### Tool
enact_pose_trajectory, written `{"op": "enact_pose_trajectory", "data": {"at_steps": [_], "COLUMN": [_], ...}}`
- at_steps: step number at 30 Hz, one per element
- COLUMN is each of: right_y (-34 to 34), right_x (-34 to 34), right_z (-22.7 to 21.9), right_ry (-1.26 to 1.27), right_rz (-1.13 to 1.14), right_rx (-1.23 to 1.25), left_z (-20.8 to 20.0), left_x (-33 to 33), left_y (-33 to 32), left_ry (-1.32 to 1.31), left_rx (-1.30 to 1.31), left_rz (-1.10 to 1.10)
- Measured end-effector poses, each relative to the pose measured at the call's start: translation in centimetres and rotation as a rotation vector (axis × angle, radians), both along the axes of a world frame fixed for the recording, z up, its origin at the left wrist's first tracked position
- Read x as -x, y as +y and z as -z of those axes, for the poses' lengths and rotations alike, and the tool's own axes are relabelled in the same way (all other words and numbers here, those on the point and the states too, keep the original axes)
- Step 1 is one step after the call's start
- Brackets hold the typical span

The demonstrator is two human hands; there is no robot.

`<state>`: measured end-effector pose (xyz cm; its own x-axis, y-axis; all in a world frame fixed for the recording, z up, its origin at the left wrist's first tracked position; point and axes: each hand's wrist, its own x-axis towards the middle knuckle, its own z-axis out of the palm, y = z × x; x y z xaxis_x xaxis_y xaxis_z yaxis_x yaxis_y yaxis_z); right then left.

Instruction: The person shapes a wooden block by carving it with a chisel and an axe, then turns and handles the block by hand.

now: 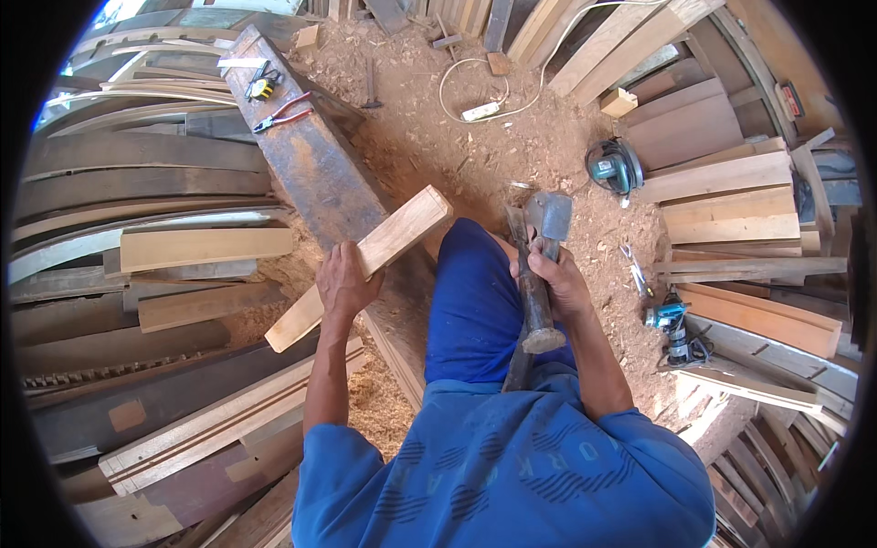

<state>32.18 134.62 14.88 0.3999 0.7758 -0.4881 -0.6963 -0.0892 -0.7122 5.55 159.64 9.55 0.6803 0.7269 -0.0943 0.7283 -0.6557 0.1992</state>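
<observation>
Frame centre: left hand, fingers clasping block; right hand, fingers round tool; loose hold risked block sliding off tabletop.

The wooden block looks smooth, the bench scuffed.

Two bare hands, one long scuffed wooden bench.
One pale rectangular wooden block, one pair of red-handled metal pliers, one yellow-and-black tape measure, one white rectangular power strip and two teal-bodied power tools. Whether the grey metal-headed tool is one piece or two overlapping is unclear; the long brown wooden boards are too many to count.
</observation>
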Motion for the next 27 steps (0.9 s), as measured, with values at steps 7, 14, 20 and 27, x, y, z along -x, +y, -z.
{"op": "enact_pose_trajectory", "data": {"at_steps": [7, 14, 20, 27], "right_y": [0.1, 0.1, 0.3, 0.3], "right_x": [0.1, 0.2, 0.1, -0.5], "right_z": [0.0, -0.2, -0.3, 0.4], "right_ry": [0.008, 0.005, -0.012, -0.008], "right_rz": [0.030, 0.016, 0.030, 0.052], "right_rx": [0.038, 0.033, 0.029, 0.053], "left_z": [-0.6, -1.0, -2.0, -0.4], "left_x": [-0.3, -7.1, -14.9, -15.1], "left_y": [-0.1, -1.7, -1.6, 1.2], "left_ry": [0.097, -0.152, -0.222, -0.260], "left_rx": [0.015, -0.014, 0.072, 0.330], "left_rz": [-0.015, 0.098, -0.026, -0.140]}}
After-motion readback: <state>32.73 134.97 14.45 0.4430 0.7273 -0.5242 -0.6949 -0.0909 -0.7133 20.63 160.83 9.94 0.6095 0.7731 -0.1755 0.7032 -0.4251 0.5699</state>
